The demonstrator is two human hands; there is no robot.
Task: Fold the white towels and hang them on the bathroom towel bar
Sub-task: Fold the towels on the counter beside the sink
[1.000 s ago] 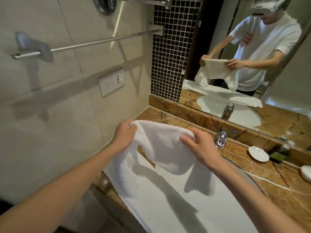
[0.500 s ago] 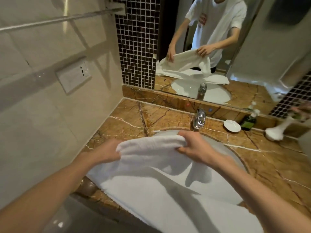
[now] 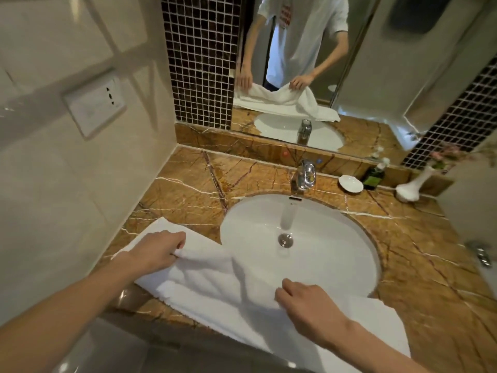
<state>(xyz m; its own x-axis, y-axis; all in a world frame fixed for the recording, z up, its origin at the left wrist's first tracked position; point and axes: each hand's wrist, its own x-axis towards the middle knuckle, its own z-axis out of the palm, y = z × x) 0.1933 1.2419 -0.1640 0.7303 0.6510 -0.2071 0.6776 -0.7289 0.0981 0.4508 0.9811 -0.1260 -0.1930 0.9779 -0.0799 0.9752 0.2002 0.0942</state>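
Note:
A white towel (image 3: 215, 286) lies along the front edge of the brown marble counter (image 3: 188, 189) and drapes over the near rim of the white sink (image 3: 317, 254). My left hand (image 3: 158, 251) pinches the towel's upper layer at its left end. My right hand (image 3: 306, 300) grips a folded edge of the same towel over the sink's front rim. The towel is partly doubled over, with a lower layer spreading out to the right under my right forearm. The towel bar is out of view.
A chrome faucet (image 3: 305, 175) stands behind the sink. A white soap dish (image 3: 350, 183), a dark green bottle (image 3: 374, 176) and a white vase (image 3: 410, 189) sit at the back right. A mirror (image 3: 376, 63) faces me, and a wall socket (image 3: 95, 105) is on the left wall.
Both hands have lowered the towel from chest height down onto the counter's front edge. The view has tilted down, so the towel bar has left the frame.

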